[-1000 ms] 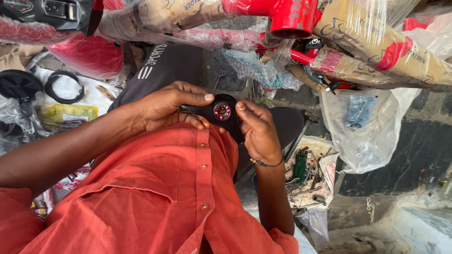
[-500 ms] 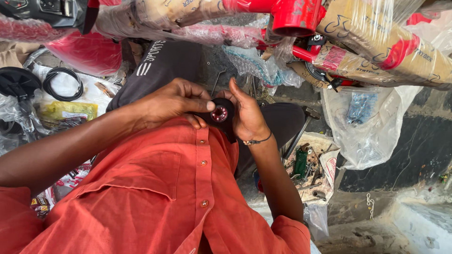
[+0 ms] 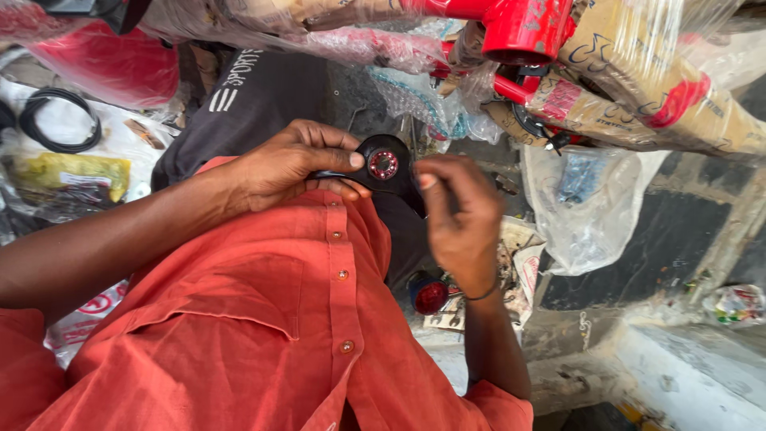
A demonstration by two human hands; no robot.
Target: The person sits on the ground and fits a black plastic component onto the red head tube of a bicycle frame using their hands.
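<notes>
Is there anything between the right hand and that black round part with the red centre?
Nothing visible. The left hand holds the black round part by its left side, and the right hand sits just right of it, with no object between.

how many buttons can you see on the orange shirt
3. One button sits just below the left hand, one at mid-chest, one lower down the placket. More may be hidden under the hand or in folds of the orange shirt.

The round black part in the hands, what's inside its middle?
The black part has a shiny red ring in its middle, with a small dark hole at the center. The left hand grips it; the right hand touches its edge. Its back is hidden.
</notes>
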